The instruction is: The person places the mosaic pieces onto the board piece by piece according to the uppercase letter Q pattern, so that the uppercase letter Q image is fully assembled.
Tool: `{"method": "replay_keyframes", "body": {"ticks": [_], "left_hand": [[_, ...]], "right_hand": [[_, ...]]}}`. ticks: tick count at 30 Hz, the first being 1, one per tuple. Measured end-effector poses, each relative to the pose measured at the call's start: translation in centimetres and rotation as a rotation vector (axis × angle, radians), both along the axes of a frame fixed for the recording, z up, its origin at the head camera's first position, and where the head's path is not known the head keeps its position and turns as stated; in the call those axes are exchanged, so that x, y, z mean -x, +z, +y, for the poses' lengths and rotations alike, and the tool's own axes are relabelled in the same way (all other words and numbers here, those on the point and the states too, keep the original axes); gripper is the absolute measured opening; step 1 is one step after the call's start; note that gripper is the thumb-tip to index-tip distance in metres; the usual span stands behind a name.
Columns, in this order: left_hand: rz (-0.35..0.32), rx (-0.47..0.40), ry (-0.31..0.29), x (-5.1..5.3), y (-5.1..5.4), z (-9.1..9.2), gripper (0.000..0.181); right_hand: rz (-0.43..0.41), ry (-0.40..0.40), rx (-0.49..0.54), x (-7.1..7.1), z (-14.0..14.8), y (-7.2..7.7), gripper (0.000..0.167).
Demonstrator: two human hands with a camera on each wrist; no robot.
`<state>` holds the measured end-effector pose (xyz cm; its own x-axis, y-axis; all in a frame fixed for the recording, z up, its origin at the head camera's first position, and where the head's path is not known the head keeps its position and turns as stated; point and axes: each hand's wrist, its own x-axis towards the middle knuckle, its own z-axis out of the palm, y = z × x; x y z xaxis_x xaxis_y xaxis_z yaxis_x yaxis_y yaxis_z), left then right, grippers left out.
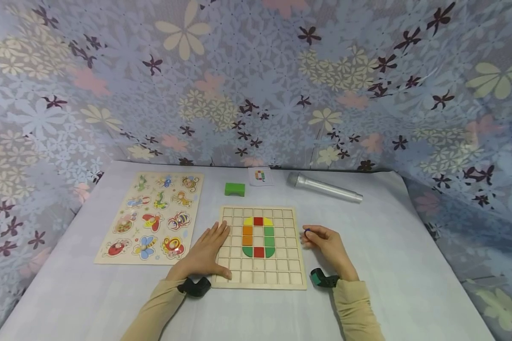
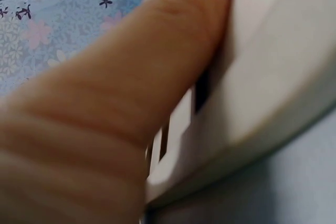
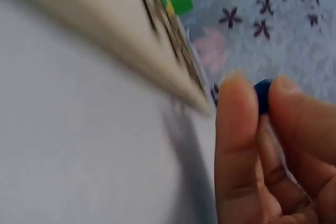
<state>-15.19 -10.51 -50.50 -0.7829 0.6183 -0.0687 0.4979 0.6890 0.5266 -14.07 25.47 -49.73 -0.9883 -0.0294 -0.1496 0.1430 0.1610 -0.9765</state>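
A square wooden grid board [image 1: 283, 266] lies flat on the table. Coloured tiles form a ring on it: a red tile [image 1: 258, 221] between yellow corners at the top, orange tiles [image 1: 247, 236] on the left, green tiles [image 1: 269, 236] on the right, and red between green corners at the bottom. My left hand [image 1: 205, 253] rests with spread fingers over the board's left edge. Just off the right edge, my right hand [image 1: 328, 245] pinches a small blue piece [image 3: 263, 97] between thumb and finger. Its full shape is hidden by the fingertips.
Behind the board lie a green arch block [image 1: 234, 190], a small card [image 1: 260, 176] printed with a similar ring, and a silver microphone [image 1: 328, 187]. An insect puzzle board [image 1: 196, 201] lies to the left. Flowered cloth [image 1: 256, 94] hangs behind the table.
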Motion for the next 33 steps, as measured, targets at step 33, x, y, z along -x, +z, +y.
{"method": "replay_keyframes", "body": {"ticks": [33], "left_hand": [[0.005,0.008,0.009,0.0,-0.2,-0.1,0.127]], "right_hand": [[0.072,0.223,-0.601,-3.1,-9.1,1.9,0.022]]}}
